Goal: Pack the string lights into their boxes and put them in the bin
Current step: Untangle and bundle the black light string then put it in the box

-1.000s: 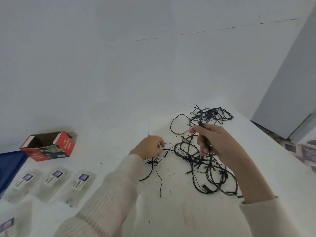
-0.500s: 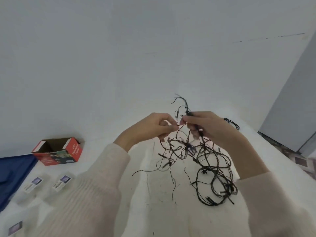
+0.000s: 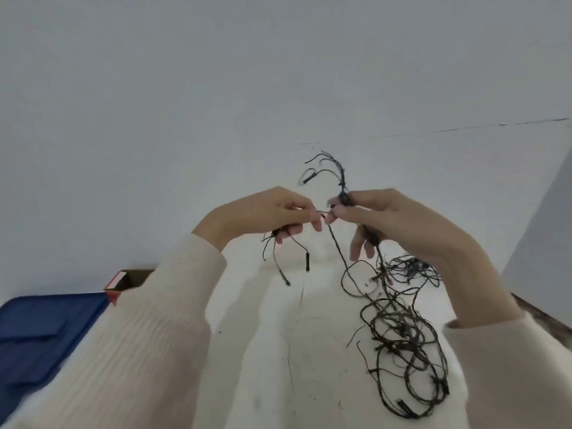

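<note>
Both hands are raised above the white table (image 3: 278, 360), fingertips nearly meeting. The left hand (image 3: 278, 212) has its fingers curled and pinches a thin strand of the string lights (image 3: 397, 331) between thumb and forefinger. Several short dark ends hang loose just beneath its palm, clear of the table. The right hand (image 3: 393, 224) pinches the same strand close to the left fingertips and has its lower fingers wrapped around a thicker run of the wire. A few stiff wire ends stand up above this grip. Below it the wire drops to the table, where most of the string lies in a loose tangle under and beyond the right wrist, with a smaller knot lying farther out from the grip. Between the two pinches only a short stretch of strand is visible. Down and to the left of the left-hand grip, partly hidden behind the cream sleeve (image 3: 139, 351), the open red box (image 3: 118, 281) sits on the table. The blue bin (image 3: 46, 329) is just beside it, nearer the person, and seen only in part.
</note>
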`<state>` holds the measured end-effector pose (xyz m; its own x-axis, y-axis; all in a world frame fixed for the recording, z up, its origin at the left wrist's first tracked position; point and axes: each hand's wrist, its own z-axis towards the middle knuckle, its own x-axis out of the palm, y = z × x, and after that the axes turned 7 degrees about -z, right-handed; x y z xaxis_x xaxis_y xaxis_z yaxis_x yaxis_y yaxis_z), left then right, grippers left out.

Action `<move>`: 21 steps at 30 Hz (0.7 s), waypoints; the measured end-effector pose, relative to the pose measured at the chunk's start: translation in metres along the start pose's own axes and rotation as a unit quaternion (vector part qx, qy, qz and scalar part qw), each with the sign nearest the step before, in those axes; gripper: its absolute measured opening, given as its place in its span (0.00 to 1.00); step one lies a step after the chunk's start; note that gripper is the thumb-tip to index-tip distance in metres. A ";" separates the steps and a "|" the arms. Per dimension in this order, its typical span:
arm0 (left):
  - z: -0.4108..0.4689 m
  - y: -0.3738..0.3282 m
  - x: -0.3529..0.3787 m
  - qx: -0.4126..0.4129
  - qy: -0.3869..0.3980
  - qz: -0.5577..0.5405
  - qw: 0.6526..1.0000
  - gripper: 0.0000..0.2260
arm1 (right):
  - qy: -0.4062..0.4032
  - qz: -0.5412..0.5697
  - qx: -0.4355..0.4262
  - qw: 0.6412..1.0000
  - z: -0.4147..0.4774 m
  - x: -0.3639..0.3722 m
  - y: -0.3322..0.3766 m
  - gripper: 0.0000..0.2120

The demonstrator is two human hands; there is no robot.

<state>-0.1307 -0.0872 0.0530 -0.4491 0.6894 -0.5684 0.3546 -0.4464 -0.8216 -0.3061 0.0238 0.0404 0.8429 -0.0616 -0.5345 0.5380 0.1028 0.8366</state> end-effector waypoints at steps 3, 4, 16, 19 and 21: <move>0.002 -0.015 -0.009 0.023 -0.017 0.031 0.999 0.09 | 0.054 0.027 -0.012 0.998 0.010 0.008 0.004 0.08; -0.001 -0.014 -0.015 0.008 -0.014 0.030 0.999 0.06 | 0.031 0.042 -0.006 0.999 0.012 0.006 0.001 0.09; -0.012 -0.027 -0.032 -0.027 -0.021 -0.026 0.999 0.08 | 0.072 -0.183 -0.105 0.975 0.032 0.019 0.013 0.07; -0.005 -0.029 -0.032 0.045 -0.241 -0.065 0.967 0.10 | 0.032 -0.097 -0.074 0.992 0.045 0.015 0.026 0.09; -0.004 -0.019 -0.015 0.098 -0.381 -0.192 0.899 0.15 | -0.024 -0.011 -0.076 0.997 0.055 0.009 0.042 0.09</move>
<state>-0.1274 -0.0870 0.0770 -0.9653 0.2571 -0.0453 -0.0640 -0.4015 -0.9136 -0.2762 -0.0274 0.0774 0.8317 -0.1123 -0.5438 0.5533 0.2503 0.7945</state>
